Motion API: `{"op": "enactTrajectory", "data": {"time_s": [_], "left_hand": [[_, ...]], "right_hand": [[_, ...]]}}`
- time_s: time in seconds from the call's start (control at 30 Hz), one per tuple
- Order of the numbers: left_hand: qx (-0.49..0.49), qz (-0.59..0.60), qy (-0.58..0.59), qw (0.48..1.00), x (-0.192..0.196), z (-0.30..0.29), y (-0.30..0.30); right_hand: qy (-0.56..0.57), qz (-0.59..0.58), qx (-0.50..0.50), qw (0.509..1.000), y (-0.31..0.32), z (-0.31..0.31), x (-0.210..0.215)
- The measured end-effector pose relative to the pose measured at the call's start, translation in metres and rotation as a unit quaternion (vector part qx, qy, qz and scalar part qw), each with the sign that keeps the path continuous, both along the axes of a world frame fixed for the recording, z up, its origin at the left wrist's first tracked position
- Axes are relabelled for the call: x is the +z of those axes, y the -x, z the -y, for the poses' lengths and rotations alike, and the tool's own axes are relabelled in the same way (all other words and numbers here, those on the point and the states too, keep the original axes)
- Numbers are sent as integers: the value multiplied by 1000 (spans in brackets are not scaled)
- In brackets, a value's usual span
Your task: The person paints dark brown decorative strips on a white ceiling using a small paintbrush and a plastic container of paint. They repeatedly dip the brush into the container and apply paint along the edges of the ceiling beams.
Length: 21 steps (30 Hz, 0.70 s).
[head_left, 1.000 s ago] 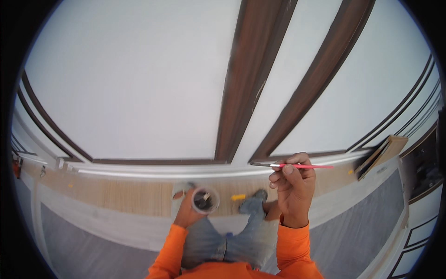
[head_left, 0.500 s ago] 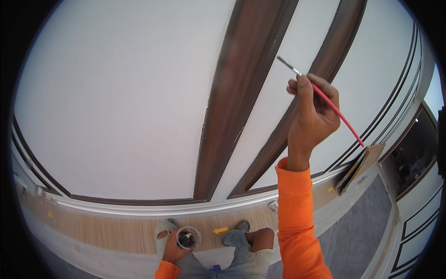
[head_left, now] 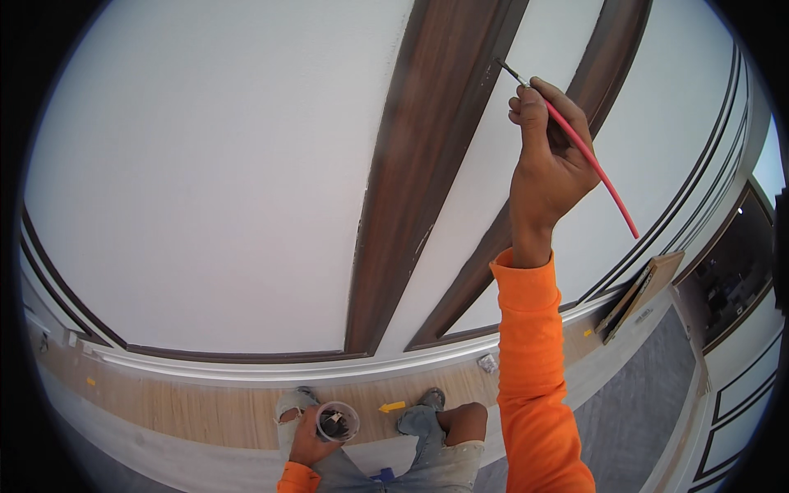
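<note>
Head view, and here's the right hand [head_left: 549,156] up high, fingers pinched around the red brush [head_left: 604,179], its handle slanting down to the right. The dark tip sits right at the right-hand edge of the wide trim [head_left: 419,156], a brown strip on the white wall [head_left: 222,172] (whether it actually touches is too small to call). A second trim [head_left: 610,70] runs behind the hand.

Down low, the left hand [head_left: 311,441] is wrapped around the side of the cup [head_left: 352,422], a clear one with dark contents and a pale bit inside, near the left knee. Between the feet, a yellow arrow [head_left: 392,407] lies on the floor [head_left: 222,417]; off right, a board [head_left: 655,281] leans by the wall.
</note>
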<state>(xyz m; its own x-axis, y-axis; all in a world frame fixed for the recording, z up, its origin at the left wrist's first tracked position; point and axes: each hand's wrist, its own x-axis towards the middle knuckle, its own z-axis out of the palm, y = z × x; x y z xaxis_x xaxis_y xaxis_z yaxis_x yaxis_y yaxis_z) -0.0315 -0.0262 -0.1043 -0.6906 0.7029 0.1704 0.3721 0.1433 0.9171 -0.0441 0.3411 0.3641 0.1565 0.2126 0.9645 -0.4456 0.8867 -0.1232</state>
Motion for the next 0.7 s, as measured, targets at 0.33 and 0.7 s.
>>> {"op": "enactTrajectory", "data": {"time_s": [0.33, 0.7], "left_hand": [[-4, -9, 4, 1000, -8, 3, 1], [-8, -3, 2, 1000, -6, 3, 1]], "right_hand": [[7, 12, -26, 1000, -4, 1, -1], [23, 48, -61, 997, -10, 4, 5]]}}
